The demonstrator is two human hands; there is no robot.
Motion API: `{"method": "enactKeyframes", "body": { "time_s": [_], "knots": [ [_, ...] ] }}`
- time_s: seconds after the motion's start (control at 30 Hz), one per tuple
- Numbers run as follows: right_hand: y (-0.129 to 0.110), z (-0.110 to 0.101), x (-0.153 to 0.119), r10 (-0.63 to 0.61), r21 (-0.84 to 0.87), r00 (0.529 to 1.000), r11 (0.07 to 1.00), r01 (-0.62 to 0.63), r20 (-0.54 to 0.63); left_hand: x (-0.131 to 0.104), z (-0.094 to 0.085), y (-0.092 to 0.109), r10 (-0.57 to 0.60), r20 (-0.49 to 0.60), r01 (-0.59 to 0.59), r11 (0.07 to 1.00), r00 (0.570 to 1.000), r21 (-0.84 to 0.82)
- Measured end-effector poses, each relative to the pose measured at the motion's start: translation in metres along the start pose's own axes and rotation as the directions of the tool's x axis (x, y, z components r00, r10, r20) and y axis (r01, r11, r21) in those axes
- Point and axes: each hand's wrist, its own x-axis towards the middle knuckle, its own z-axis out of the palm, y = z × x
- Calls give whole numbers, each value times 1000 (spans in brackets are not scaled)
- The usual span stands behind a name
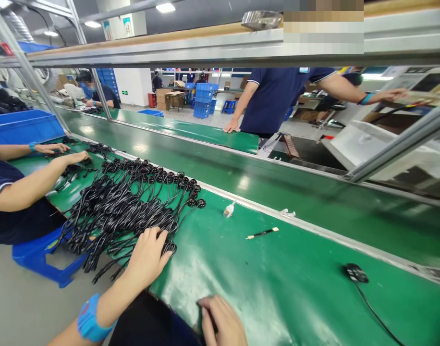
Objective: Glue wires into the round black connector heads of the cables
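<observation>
A large pile of black cables [122,206] lies on the green worktop, their round black ends lined up along its far side. My left hand [150,254], with a blue band at the wrist, is curled over a coiled cable bundle [169,248] at the pile's near right end. Low in the view, at the near edge of the worktop, my right hand [222,319] is loosely bent, thumb and fingers apart, with nothing visible in it. A single cable with a round black end [357,273] lies far to the right.
A small white bottle [228,210] and a black-and-white stick [262,233] lie beyond my hands. At left, a co-worker's hands [76,157] are at the pile's far end, near a blue bin [27,126] and above a blue stool [43,259]. Another person [274,101] stands across the line. A metal rail [205,45] crosses above.
</observation>
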Motion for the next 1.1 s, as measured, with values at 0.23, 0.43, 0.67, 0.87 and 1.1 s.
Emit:
{"method": "enactKeyframes", "body": {
  "time_s": [0.23,0.43,0.67,0.87,1.1],
  "knots": [
    [-14,-9,5,26,0,999,1000,-26,-38,-13,-3,3,52,50,-59,987,997,150],
    [-23,-12,8,62,26,997,998,-61,-54,-1,-23,-18,-22,39,30,978,999,-208],
    [-25,-21,9,381,424,909,804,-416,169,5,-55,-8,-198,422,462,238,884,-855],
    [-46,-40,20,272,865,866,170,-472,419,-9,-46,55,276,504,460,210,819,-863],
    [-44,-68,18,611,857,708,91,-507,354,25,-17,45,144,193,-5,815,971,-580]
  ]
}}
